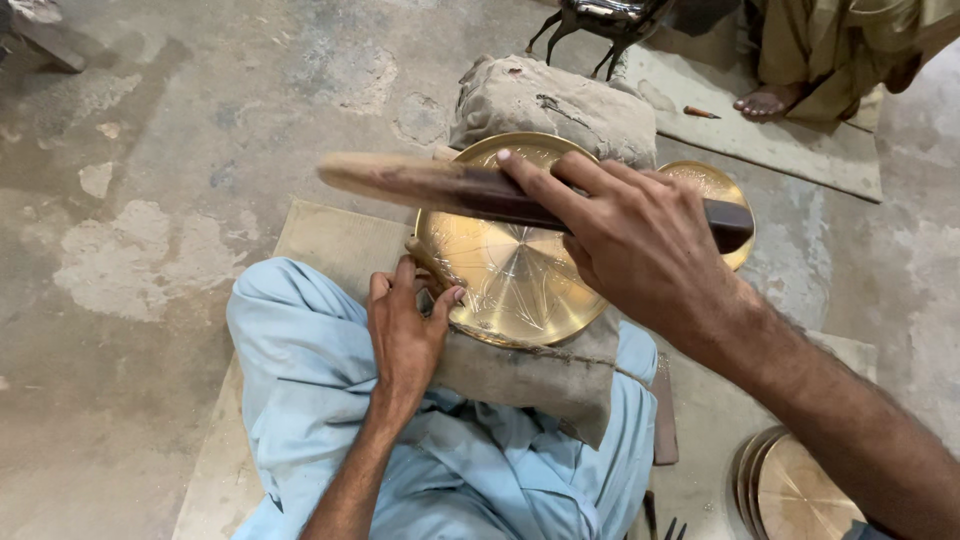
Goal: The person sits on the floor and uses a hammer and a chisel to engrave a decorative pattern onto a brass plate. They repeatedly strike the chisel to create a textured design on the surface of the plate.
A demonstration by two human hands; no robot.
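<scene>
A round brass plate with engraved lines rests tilted on a grey cloth cushion and on my lap. My left hand holds a small tool against the plate's lower left rim; the tool is mostly hidden by my fingers. My right hand is shut on a long wooden stick, dark at one end, held level above the plate.
A second brass plate lies behind my right hand. A stack of brass plates sits at the lower right. Another person's bare foot and a small tool are on a mat at the top right. I sit on a mat on concrete floor.
</scene>
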